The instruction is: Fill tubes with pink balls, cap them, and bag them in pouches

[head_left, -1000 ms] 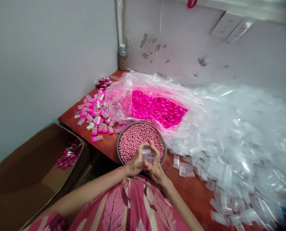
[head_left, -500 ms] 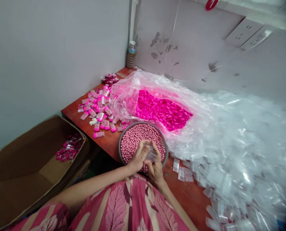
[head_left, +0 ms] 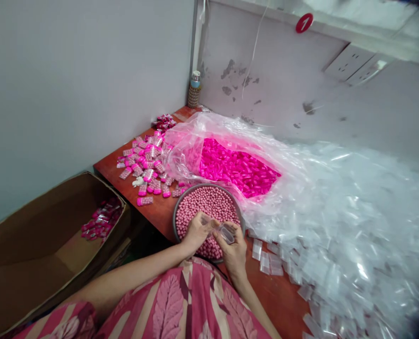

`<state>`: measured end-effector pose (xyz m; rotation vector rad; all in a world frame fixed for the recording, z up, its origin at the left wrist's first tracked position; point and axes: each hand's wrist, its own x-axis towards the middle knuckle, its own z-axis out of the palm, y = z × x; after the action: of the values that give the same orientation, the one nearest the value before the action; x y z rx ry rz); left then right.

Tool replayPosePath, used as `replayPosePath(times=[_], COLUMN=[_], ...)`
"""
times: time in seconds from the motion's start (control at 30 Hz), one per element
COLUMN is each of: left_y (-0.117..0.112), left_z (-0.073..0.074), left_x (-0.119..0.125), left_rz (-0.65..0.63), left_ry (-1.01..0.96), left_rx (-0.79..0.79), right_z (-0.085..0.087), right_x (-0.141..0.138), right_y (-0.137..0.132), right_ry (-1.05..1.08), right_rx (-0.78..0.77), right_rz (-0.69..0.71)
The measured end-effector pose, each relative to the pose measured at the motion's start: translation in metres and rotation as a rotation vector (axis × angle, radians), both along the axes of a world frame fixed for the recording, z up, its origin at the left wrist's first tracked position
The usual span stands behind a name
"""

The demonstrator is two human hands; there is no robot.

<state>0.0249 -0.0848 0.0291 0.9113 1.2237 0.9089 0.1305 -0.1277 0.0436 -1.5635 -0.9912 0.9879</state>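
Over a grey bowl [head_left: 176, 221] full of pink beads [head_left: 209, 200], both hands work close together, fingertips nearly meeting. My left hand [head_left: 196, 234] is closed on a small clear plastic container [head_left: 205, 219], partly hidden by the fingers. Another clear container [head_left: 227, 233] is gripped in my right hand [head_left: 236, 252], its oval open end facing me. No beads show inside either one. Behind the bowl, an opened plastic bag [head_left: 184, 141] holds many bright pink caps [head_left: 236, 167].
Bead-filled containers with pink caps [head_left: 148, 162] lie at the left of the red table [head_left: 280, 292]. A heap of clear empty containers [head_left: 354, 221] spreads along the right. A cardboard box [head_left: 29, 249] stands at lower left; a bottle [head_left: 194, 89] is in the corner.
My right hand has turned and shifted slightly right and down, bringing its container's open end into view. My left hand has moved slightly left. The camera view has tilted up a little.
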Motion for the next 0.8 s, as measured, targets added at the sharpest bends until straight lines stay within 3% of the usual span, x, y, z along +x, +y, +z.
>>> replayPosePath(times=[0.13,0.23,0.33,0.4,0.47,0.53,0.6,0.7,0.8], left_y=[-0.001,-0.001,0.000,0.000,0.000,0.001,0.002,0.002,0.000], left_z=[0.005,0.013,0.017,0.017,0.015,0.012,0.009,0.003,-0.006], left_x=[0.000,-0.002,-0.004,-0.003,-0.002,-0.001,-0.001,-0.001,-0.004], left_rz=[-0.054,-0.058,-0.183,-0.246,-0.226,-0.194,-0.190,-0.283,-0.380], left_ry=[0.015,-0.138,-0.459,-0.622,-0.663,-0.634,-0.561,-0.357,-0.149], left_rx=[0.000,-0.198,-0.445,-0.499,-0.478,-0.419,-0.321,-0.189,-0.223], right_z=[0.001,0.001,0.000,-0.001,-0.002,-0.001,0.002,0.009,0.010], right_x=[0.009,0.023,0.035,0.037,0.035,0.032,0.028,0.023,0.025], right_y=[0.001,0.005,0.011,0.013,0.011,0.006,0.001,0.003,0.015], right_ry=[-0.103,-0.387,-0.622,-0.666,-0.645,-0.554,-0.400,-0.147,0.015], right_rx=[0.073,0.357,0.691,0.745,0.702,0.638,0.535,0.311,0.140], right_rz=[-0.023,0.051,0.359,0.605,0.737,0.657,0.452,0.212,0.116])
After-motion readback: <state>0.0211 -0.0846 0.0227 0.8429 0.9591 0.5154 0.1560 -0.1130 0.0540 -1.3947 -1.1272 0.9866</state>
